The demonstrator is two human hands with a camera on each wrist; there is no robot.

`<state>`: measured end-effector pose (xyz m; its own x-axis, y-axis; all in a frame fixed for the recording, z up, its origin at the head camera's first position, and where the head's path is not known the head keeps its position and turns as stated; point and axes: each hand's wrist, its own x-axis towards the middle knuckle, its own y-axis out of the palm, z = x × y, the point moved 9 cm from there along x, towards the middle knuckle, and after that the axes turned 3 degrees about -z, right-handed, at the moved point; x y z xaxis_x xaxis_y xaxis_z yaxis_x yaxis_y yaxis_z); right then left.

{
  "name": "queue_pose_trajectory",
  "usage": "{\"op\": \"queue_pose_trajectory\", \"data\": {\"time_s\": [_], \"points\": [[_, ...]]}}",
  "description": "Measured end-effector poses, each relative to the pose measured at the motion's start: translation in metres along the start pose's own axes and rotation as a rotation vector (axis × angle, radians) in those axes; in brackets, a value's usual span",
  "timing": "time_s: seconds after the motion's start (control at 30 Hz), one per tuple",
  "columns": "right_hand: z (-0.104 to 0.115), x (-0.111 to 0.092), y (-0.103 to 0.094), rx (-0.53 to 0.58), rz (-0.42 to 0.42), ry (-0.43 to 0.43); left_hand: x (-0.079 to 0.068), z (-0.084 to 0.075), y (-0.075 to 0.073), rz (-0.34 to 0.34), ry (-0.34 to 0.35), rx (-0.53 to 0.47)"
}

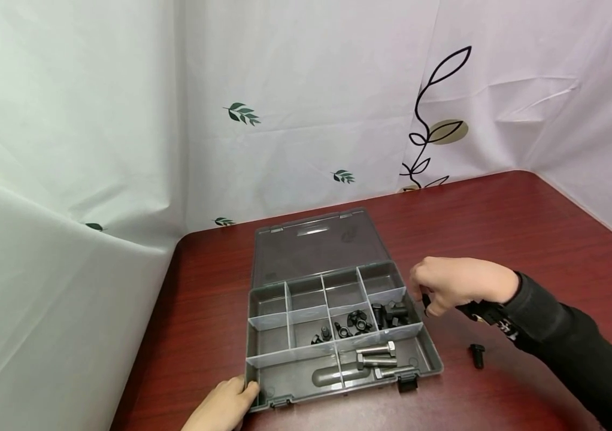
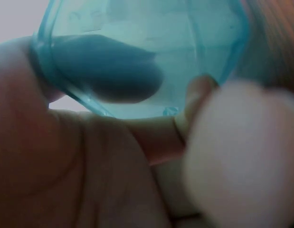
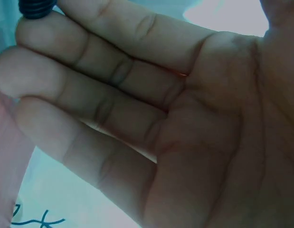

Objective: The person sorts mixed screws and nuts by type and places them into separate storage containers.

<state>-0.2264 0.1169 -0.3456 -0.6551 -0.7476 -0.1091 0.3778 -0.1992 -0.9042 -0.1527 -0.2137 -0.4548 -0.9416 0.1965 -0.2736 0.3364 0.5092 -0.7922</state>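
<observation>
A grey plastic organizer box (image 1: 295, 361) lies on the table with its lid (image 1: 319, 251) folded back. My left hand (image 1: 224, 402) grips the box's front left corner; in the left wrist view, the fingers wrap the translucent box wall (image 2: 184, 61). Just right of the box, my right hand (image 1: 448, 281) pinches a black bolt (image 1: 426, 302) that points downward. Its threaded end (image 3: 36, 7) shows past the fingertips in the right wrist view. Black bolts (image 1: 390, 313) fill part of a right-hand compartment, with nuts (image 1: 358, 320) beside them and silver bolts (image 1: 378, 362) in front.
Another black bolt (image 1: 477, 355) lies on the red-brown table (image 1: 484, 233), below the right forearm. White patterned cloth (image 1: 306, 90) hangs behind the table and along both sides. The box's front latch (image 1: 407, 383) hangs at its front edge.
</observation>
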Motion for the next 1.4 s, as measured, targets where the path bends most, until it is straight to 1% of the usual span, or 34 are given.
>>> {"op": "queue_pose_trajectory", "data": {"time_s": [0.17,0.37,0.53,0.87,1.07,1.23,1.4], "points": [[0.007,0.010,-0.005,-0.012,0.018,0.004,0.000,0.000,0.000,-0.005,-0.011,0.001],[0.019,0.024,-0.008,-0.057,0.026,-0.035,-0.001,0.001,0.001,0.002,-0.018,-0.005],[0.029,0.036,-0.007,-0.067,0.043,-0.043,-0.001,0.002,0.002,-0.002,-0.018,-0.008],[0.050,0.052,-0.008,-0.084,0.042,-0.102,-0.002,0.001,0.000,-0.008,-0.014,-0.015],[0.062,0.064,-0.003,-0.099,0.052,-0.138,-0.002,-0.001,0.001,0.001,-0.012,-0.028],[0.074,0.075,0.001,-0.099,0.068,-0.158,-0.002,0.000,0.001,-0.009,-0.004,-0.026],[0.088,0.084,0.004,-0.117,0.071,-0.181,-0.002,0.000,0.001,0.003,-0.015,-0.037]]}}
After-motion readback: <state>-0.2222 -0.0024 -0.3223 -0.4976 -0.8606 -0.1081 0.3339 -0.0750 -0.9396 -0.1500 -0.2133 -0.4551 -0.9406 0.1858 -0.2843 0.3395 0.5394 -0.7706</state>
